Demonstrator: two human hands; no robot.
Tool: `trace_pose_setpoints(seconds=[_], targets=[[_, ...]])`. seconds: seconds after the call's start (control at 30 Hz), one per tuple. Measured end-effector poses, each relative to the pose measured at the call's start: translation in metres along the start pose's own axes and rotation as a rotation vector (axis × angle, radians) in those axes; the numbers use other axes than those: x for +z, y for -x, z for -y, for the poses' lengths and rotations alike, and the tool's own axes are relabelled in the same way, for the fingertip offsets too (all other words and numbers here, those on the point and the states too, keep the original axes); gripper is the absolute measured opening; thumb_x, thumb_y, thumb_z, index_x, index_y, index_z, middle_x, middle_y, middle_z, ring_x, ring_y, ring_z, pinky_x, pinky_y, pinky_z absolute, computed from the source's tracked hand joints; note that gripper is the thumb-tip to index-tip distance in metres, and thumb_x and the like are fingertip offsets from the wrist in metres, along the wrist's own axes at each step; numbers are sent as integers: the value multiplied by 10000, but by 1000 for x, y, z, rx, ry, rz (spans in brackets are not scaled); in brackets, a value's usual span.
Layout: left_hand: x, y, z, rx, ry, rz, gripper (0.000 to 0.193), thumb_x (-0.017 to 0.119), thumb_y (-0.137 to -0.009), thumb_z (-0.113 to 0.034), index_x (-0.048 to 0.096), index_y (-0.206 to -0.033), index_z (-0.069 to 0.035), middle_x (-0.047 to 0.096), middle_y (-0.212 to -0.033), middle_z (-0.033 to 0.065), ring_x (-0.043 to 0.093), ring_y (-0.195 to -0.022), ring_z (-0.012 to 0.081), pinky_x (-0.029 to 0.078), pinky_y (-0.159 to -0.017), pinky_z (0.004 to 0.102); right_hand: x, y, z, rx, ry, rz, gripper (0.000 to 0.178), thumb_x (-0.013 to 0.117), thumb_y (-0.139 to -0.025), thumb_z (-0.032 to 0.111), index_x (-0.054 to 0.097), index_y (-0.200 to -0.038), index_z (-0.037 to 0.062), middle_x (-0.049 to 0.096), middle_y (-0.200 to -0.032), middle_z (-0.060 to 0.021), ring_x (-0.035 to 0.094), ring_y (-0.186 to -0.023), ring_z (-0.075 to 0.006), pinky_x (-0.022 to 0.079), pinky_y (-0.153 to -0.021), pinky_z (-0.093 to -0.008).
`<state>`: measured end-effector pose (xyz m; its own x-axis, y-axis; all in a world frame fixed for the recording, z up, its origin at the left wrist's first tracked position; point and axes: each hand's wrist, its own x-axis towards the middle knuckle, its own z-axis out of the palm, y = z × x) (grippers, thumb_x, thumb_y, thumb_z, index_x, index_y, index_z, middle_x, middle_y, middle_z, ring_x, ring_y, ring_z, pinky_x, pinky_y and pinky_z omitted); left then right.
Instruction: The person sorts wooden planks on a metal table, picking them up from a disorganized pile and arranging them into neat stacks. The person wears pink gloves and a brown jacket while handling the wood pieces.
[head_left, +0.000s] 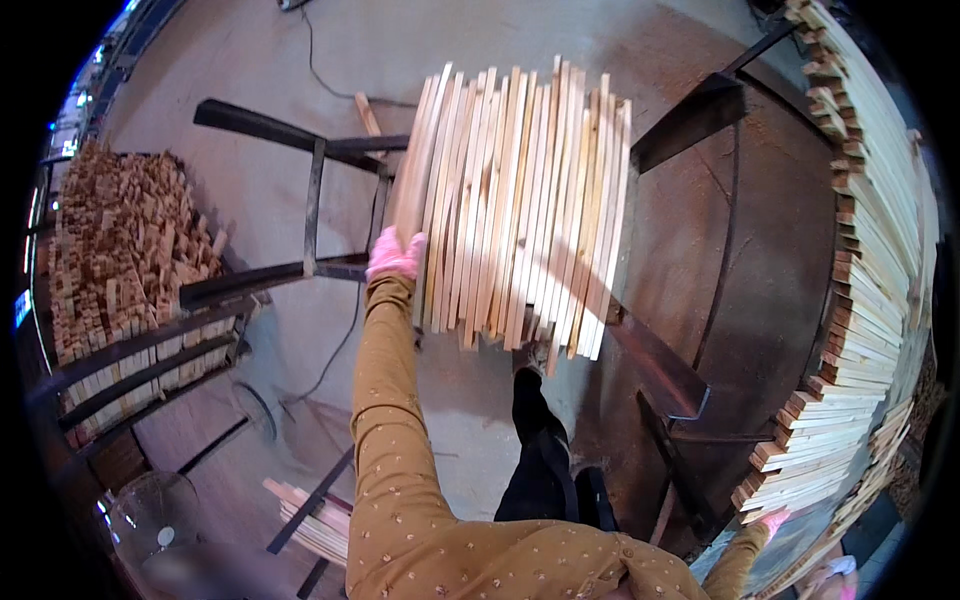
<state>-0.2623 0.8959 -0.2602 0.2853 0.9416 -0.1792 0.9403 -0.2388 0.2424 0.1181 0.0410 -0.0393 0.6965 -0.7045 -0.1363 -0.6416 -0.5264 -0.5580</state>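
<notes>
My left hand (395,256), in a pink glove, is at the near end of a slightly blurred wooden strip (411,190). Thumb and fingers sit on either side of this strip, at the left edge of a layer of long pale strips (510,200). That layer rests side by side across a dark metal stand (660,365), its ends uneven. Far to the right, my right hand (773,522), also pink-gloved, touches the near end of a tall stack of strips (850,330); its fingers are mostly hidden.
Left stands a metal rack (130,345) heaped with short wood pieces (130,240). Dark metal arms (260,125) stick out from the stand. A cable (335,365) crosses the floor. Lower left are a round wire-guarded fan (155,520) and more strips (315,520).
</notes>
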Motion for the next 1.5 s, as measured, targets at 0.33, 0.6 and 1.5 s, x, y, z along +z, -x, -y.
trace_pose_setpoints(seconds=[0.33,0.6,1.5], targets=[[-72,29,0,-393,407,159,776,368,-954,-638,300,-1485,-77,482,-1392,252,438,-1302,407,359,-1066,423,-7,20,-7,83,149,52,677,362,-993,554,379,-1474,78,456,-1454,-129,483,-1279,-273,358,-1095,-379],[-120,263,-116,201,843,-267,415,551,-972,-188,513,-1336,9,568,-1294,226,565,-1165,262,431,-1010,322,-95,82,-143,-729,374,173,503,472,-993,302,427,-1407,19,515,-1352,-158,492,-1230,-280,368,-1079,-392],[39,1229,-434,650,31,2508,551,566,-965,-333,429,-1363,23,606,-1148,135,611,-944,243,541,-821,389,-469,18,-475,80,-24,-260,614,666,-851,370,486,-1375,105,513,-1315,-181,462,-1273,-343,388,-1086,-455]])
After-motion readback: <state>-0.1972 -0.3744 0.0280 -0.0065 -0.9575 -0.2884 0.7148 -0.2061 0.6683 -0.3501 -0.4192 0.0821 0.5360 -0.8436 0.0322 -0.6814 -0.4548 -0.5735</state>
